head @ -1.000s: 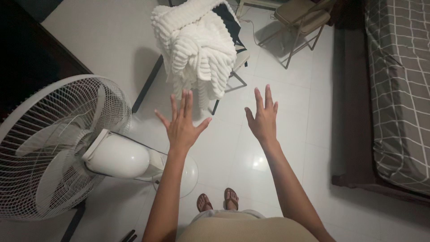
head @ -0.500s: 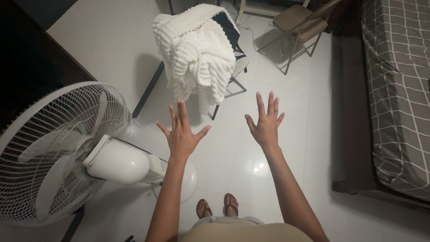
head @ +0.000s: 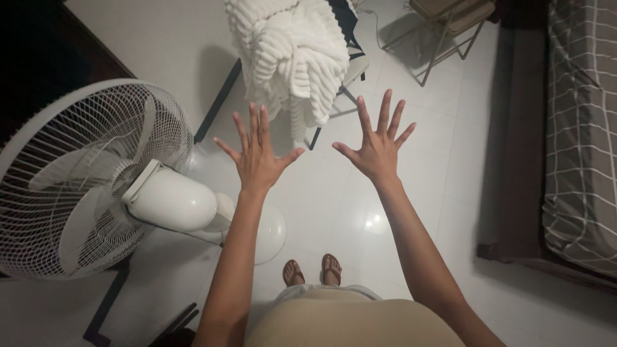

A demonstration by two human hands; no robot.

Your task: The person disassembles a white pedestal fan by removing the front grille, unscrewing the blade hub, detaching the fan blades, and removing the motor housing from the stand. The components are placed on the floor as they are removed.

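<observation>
My left hand (head: 257,157) and my right hand (head: 378,148) are stretched out in front of me, backs up, fingers spread, holding nothing. Just beyond the left fingertips hangs a thick white ribbed blanket (head: 292,54), heaped over a folding chair (head: 350,74). Neither hand touches it. My sandalled feet (head: 313,272) stand on the white tiled floor (head: 411,167) below.
A white pedestal fan (head: 90,180) stands close on my left, its round base (head: 273,234) near my feet. A bed with a grey checked cover (head: 581,135) runs along the right. A second folding chair (head: 450,19) stands at the back. A dark cabinet (head: 38,71) is far left.
Both hands have risen and moved forward toward the blanket, with fingers spread wider. The view has shifted closer to the blanket and chair.
</observation>
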